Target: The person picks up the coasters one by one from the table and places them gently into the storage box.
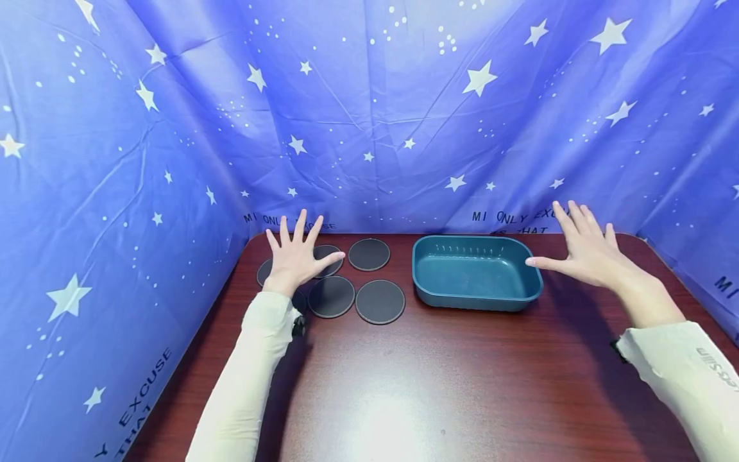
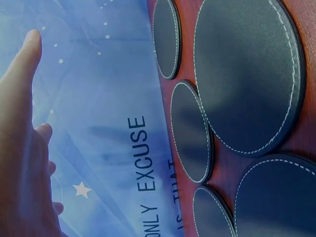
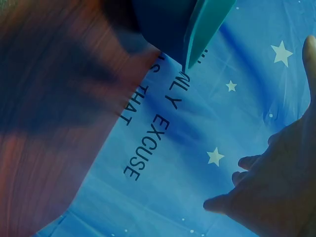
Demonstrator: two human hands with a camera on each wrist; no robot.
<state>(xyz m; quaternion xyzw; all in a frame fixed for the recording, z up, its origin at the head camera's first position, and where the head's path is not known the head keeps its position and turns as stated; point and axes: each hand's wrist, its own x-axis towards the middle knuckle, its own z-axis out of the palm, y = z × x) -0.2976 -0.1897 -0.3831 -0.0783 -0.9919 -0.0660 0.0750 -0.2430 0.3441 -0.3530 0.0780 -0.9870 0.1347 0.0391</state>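
Observation:
My left hand hovers with spread fingers over a group of round black coasters at the table's left. White stitching runs round each coaster's edge in the left wrist view. Part of the group is hidden behind that hand and its cuff. On the right, my right hand is raised with fingers spread and holds nothing. Its thumb overlaps the right rim of a teal rectangular basin in the head view. In the right wrist view, a corner of the basin shows at the top, apart from the fingers.
The dark red wooden table has a bright glare patch near the front. A blue curtain with white stars and printed words hangs behind the table and along both sides.

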